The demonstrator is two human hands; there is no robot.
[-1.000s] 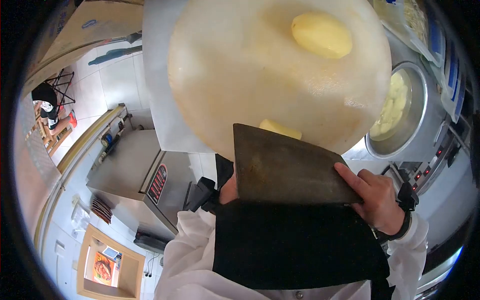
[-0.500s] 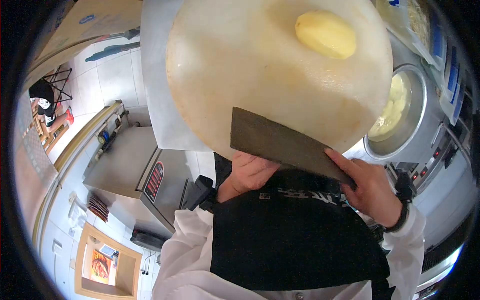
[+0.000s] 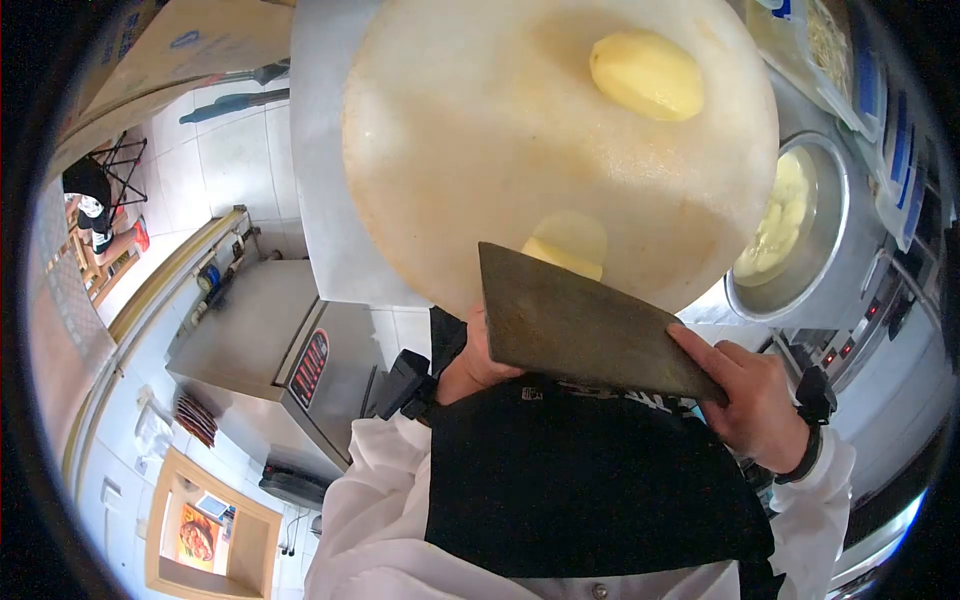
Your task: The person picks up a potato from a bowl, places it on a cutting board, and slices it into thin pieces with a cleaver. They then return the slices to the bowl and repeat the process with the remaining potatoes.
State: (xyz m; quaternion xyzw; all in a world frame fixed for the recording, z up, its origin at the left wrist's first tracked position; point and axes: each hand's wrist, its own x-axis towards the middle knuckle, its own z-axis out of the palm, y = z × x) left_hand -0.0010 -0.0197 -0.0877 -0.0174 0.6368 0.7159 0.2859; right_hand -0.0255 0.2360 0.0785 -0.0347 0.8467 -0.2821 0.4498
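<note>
My right hand point(image 3: 752, 395) grips a wide dark cleaver point(image 3: 590, 325) at its handle end, the index finger lying along the blade. The blade is tilted, its broad face toward me, over the near edge of a round pale cutting board point(image 3: 450, 150). Just past the blade a yellow peeled potato piece point(image 3: 560, 258) shows in part, with a thin pale slice point(image 3: 575, 232) beside it on the far side. My left hand point(image 3: 478, 362) is at the blade's left end; its fingers are mostly hidden behind the cleaver. A whole peeled potato point(image 3: 648, 76) lies at the board's far right.
A round metal pot point(image 3: 840, 240) right of the board holds several peeled potatoes point(image 3: 778, 225) in liquid. Plastic containers point(image 3: 825, 50) stand at the upper right. A steel appliance point(image 3: 250, 340) is at lower left. A person point(image 3: 95, 205) sits at the far left.
The cleaver has moved slightly down and right, its broad face turning more toward me. The potato piece and thin slice, hidden before, now show beyond the blade. My left fingers have become hidden.
</note>
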